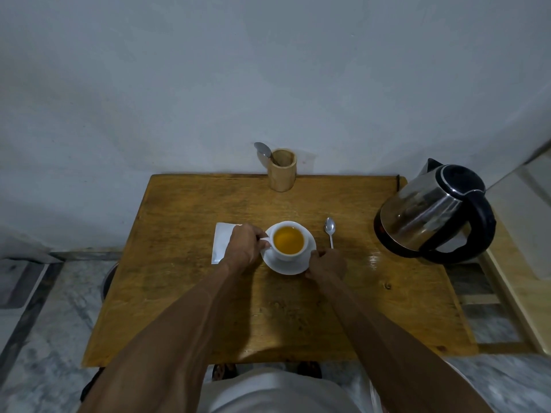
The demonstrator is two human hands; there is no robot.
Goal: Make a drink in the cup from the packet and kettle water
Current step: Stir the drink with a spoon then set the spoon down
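A white cup [288,255] holding amber liquid stands on a white saucer [286,267] in the middle of the wooden table [179,278]. My left hand [244,245] grips the cup's handle on its left side. My right hand [326,263] pinches the saucer's right rim. A white packet [222,241] lies flat to the left, partly under my left hand. A steel spoon [330,231] lies just right of the saucer. The steel and black kettle [432,213] stands at the table's right edge.
A wooden holder [281,171] with another spoon [263,150] in it stands at the table's back edge against the wall. A pale wooden frame [512,281] sits to the right of the table. Marble floor surrounds it.
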